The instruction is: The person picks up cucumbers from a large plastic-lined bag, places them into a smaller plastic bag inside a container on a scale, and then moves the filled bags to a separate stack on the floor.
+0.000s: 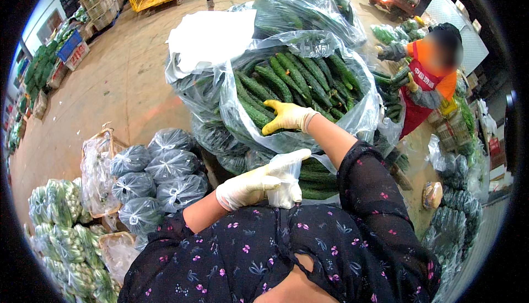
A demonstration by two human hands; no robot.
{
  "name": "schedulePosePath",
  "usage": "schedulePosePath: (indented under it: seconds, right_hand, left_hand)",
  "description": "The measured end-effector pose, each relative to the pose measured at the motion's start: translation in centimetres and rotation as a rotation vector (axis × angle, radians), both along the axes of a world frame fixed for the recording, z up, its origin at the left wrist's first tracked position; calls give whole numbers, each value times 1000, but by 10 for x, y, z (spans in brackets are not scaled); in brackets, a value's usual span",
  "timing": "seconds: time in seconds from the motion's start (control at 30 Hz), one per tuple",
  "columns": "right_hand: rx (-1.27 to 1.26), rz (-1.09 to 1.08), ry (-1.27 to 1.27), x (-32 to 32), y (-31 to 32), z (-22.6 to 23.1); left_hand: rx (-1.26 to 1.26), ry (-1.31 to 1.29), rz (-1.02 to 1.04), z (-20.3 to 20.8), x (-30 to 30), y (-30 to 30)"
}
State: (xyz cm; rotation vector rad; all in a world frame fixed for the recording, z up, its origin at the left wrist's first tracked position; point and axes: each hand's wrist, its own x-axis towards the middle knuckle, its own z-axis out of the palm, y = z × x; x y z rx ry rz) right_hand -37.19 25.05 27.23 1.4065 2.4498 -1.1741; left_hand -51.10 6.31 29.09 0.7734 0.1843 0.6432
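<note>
A large clear plastic bag (228, 102), its mouth spread wide, is full of dark green cucumbers (300, 77). My right hand (289, 117), in a yellow-tipped glove, reaches over its near rim. Thumb and fingers are apart and touch cucumbers at the left side; no cucumber is lifted. Close to my body, my left hand (248, 184) wears a pale glove and grips a small clear plastic bag (286, 179). That bag hangs crumpled from the fingers; some fingertips are hidden by it. Behind it, more cucumbers (317, 179) lie in another plastic bag.
A white sheet (206, 36) drapes over the left rim, and another filled bag (300, 5) stands behind. At left are tied dark bags (173, 165) and bagged vegetables (63, 209). A co-worker in a red apron (416, 110) holds cucumbers (399, 77) at right. A yellow cart (149, 0) stands farther back.
</note>
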Motion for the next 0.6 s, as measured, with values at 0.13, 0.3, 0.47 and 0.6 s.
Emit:
schedulePosePath:
  seconds: [0.13, 0.3, 0.47, 0.6]
  right_hand:
    - [-12, -1, -55, 1, 1, 2]
    - [-62, 26, 80, 51, 1, 27]
    - [-257, -157, 507, 128, -15, 46]
    - [-689, -277, 1009, 171, -32, 43]
  left_hand:
    - [10, 9, 0, 5, 3, 3]
    - [-20, 27, 34, 8, 2, -1]
    - [-94, 19, 74, 10, 9, -1]
    - [-20, 69, 144, 24, 13, -4]
